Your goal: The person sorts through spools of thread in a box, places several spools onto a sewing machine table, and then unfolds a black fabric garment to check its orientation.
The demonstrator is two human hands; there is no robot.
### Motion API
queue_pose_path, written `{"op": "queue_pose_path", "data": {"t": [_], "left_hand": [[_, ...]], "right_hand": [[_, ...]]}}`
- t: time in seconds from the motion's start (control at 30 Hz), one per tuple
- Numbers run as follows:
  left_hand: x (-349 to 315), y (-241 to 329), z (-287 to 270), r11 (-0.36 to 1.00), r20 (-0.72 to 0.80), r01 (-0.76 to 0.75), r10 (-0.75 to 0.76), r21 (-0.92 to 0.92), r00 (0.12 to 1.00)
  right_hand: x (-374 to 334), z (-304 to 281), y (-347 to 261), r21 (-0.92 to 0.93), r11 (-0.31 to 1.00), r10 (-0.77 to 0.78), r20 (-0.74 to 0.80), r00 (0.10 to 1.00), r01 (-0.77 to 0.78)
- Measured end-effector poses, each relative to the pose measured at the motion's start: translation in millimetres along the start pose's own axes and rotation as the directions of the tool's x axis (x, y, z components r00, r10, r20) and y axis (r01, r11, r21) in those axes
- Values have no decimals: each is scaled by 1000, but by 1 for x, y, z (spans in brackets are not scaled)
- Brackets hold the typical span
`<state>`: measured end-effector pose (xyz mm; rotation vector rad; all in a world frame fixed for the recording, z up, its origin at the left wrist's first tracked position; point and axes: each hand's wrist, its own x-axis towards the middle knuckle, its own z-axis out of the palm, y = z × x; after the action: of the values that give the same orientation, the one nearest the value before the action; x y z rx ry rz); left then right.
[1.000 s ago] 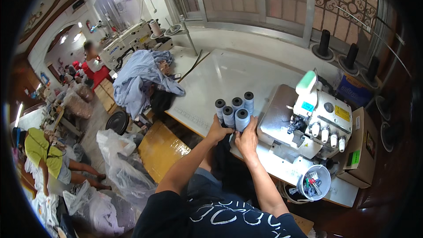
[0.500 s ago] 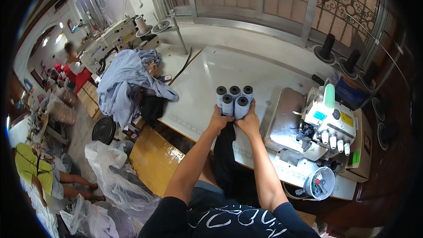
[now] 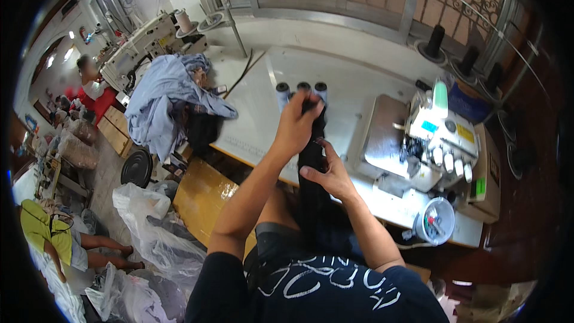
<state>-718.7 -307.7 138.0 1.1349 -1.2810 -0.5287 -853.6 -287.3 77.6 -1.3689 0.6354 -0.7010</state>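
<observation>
Black fabric (image 3: 311, 167) held upright over white tabletop (image 3: 359, 93): top edge clamped in left hand (image 3: 296, 125), raised; right hand (image 3: 326, 173) lower, fingers spread flat against cloth, not closed. Grey thread cones (image 3: 301, 91) just behind. Risk: cones toppled by swinging cloth; fabric slipped from single grip.

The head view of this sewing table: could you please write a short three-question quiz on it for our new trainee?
1. True or false: the left hand grips the top of the black fabric.
2. Where is the right hand? A) on the overlock machine B) lower on the fabric C) on the thread cones
3. What lies heaped at the table's left end?

Key: 1 true; 2 B; 3 a pile of blue-grey cloth.
</observation>
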Motion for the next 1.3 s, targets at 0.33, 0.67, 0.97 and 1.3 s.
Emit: {"op": "queue_pose_path", "data": {"t": [0.33,0.67,0.97,1.3], "left_hand": [[53,134,-46,703,-294,-689,705,175,645],[111,129,-66,813,-336,-389,546,433,768],[166,154,-52,826,-481,-284,525,486,702],[-67,122,136,692,407,-522,345,499,846]], "right_hand": [[-108,-48,-10,-699,675,-525,-229,820,237],[-162,-73,-112,-589,774,-394,-163,905,231],[-190,-127,-25,-580,800,-198,-498,844,-154],[-144,-150,-120,-616,464,-861,-145,488,636]]}}
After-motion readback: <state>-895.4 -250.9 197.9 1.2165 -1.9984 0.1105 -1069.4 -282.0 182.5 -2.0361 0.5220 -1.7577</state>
